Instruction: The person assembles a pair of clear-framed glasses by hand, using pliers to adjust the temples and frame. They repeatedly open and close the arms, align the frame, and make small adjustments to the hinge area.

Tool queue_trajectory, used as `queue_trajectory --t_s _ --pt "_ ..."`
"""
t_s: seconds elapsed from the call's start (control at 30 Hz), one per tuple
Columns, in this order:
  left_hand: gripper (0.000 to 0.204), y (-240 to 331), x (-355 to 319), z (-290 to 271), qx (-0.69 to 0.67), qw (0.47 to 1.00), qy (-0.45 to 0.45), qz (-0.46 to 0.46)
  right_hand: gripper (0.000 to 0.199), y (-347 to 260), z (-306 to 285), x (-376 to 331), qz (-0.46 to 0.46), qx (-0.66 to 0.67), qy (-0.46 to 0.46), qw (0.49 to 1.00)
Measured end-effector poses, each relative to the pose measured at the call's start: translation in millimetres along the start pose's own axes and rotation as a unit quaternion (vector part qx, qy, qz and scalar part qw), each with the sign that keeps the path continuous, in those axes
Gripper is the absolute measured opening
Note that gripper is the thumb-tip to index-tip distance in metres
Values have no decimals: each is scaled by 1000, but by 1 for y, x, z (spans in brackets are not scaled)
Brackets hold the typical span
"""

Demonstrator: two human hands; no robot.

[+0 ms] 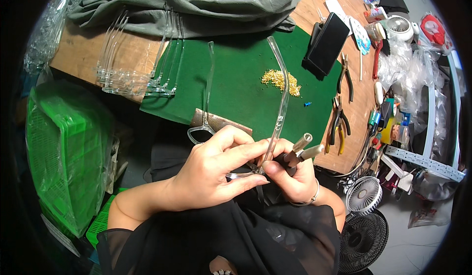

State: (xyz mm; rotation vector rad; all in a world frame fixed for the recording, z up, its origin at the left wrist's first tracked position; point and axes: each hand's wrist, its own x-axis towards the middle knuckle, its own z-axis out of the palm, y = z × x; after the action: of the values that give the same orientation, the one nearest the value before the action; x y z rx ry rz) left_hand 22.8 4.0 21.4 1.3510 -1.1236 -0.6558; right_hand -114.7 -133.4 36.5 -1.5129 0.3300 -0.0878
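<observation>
Low in front of me, near the table's front edge, both hands meet at a clear plastic eyeglass frame (281, 108) with its temples pointing away. My left hand (209, 169) pinches the frame near one hinge, fingers closed around it. In my right hand (299, 182) is a hand tool, apparently pliers (309, 152), its two pale-sleeved handles sticking out to the right. The right thumb rests by the same hinge. What the tool's tip touches is hidden by the fingers. Beyond lies a heap of tiny gold-coloured parts (281, 80) on a green mat (236, 73).
Several clear frames (135, 84) stand stacked at the left, before a grey cloth (206, 7). A black phone-like device (327, 44) and two pliers (339, 122) lie to the right. Green crates (64, 152) stand left of the table; fans (364, 195) stand at the right.
</observation>
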Motion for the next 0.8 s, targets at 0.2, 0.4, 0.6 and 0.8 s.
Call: queue_trajectory --t_s 0.2,0.4,0.6,0.8 --pt "53 -2 -1 -2 -65 998 -15 -8 13 -8 0 4 93 149 -24 984" --pt "54 -3 -1 -3 -90 996 -27 -5 14 -14 -5 5 122 156 -46 979" --pt "55 -2 1 -5 -92 995 -39 -7 16 -12 -7 4 99 115 -49 987" --pt "55 0 1 -5 -51 998 -32 1 19 -15 -7 5 108 73 -46 990"
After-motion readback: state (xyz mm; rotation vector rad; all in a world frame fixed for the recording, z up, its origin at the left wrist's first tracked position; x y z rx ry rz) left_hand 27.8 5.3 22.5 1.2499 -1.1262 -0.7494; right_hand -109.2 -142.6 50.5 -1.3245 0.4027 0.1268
